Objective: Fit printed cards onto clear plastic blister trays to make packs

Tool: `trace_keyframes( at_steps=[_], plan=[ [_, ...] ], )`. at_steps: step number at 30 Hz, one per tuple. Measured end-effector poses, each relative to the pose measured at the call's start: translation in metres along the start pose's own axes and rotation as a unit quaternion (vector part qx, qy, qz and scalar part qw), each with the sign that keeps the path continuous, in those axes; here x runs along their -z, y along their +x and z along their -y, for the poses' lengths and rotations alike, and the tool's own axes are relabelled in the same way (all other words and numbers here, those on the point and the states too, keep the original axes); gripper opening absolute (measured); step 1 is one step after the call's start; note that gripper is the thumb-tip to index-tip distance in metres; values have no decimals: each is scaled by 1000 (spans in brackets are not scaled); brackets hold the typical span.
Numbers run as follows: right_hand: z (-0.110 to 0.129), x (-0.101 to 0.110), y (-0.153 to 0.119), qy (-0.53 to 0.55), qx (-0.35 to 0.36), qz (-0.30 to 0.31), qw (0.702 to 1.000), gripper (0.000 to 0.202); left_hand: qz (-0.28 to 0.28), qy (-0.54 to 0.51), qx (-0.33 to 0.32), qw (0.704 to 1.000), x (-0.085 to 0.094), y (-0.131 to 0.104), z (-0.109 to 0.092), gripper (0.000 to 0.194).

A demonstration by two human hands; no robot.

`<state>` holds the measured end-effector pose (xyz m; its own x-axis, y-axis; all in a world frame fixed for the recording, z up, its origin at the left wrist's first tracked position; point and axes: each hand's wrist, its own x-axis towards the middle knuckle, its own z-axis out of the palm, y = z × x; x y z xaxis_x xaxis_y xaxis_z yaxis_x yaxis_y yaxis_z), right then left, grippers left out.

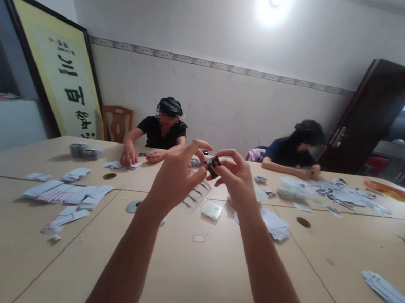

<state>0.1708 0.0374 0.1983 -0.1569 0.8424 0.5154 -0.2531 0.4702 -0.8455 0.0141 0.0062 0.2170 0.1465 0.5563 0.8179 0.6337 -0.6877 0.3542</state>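
Up in front of me, above the table, a small black card or packet with red and white marks (213,166) is pinched at both ends. My left hand (177,170) closes on its left edge with thumb and index finger. On its right edge, my right hand (236,178) grips with thumb and fingertips. Partly hidden behind my left hand lies a clear plastic tray (196,200) with several thin dark pieces in it. Near it sits a small stack of clear plastic bags (211,210). A red-bordered white label (198,238) lies nearer to me.
Stacks of white papers (62,192) lie on the left of the table (193,291), more papers (273,225) to the right. Across sit two people; one's hand (130,154) touches cards. Cards are heaped (344,193) at the far right. A paper bundle (390,296) lies right.
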Motion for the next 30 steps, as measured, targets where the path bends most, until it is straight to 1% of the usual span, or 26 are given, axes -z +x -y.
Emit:
trace_keyframes(
  at_steps=[2,6,10,13,16,19,22,24,27,29,30],
  plan=[
    [0,4,2,-13,10,-18,1000,26,4,-26,17,1000,2,-1,0,29],
    [-2,10,3,-17,46,-46,998,22,9,-70,54,996,2,-1,0,18],
    [0,8,2,-35,73,-74,994,13,3,-107,77,991,0,0,-3,20],
    [1,4,0,-60,93,-96,989,13,0,-109,77,991,-2,0,-7,24],
    [2,2,-2,-98,114,-115,982,17,1,-108,77,991,-3,0,-10,25],
    [2,2,-3,-118,118,-116,979,21,5,-106,81,991,-5,0,-11,26],
    [2,5,-1,-118,120,-114,979,19,6,-94,88,992,-7,1,-8,28],
    [2,10,1,-110,131,-134,976,19,-4,-86,94,992,-6,1,-3,29],
    [3,17,4,-63,157,-171,971,18,-27,-102,108,988,-3,1,7,27],
    [4,18,3,-28,168,-174,970,19,-52,-130,125,982,-2,1,13,26],
    [5,17,1,-14,172,-167,971,25,-72,-157,139,975,-4,2,15,24]
  ],
)
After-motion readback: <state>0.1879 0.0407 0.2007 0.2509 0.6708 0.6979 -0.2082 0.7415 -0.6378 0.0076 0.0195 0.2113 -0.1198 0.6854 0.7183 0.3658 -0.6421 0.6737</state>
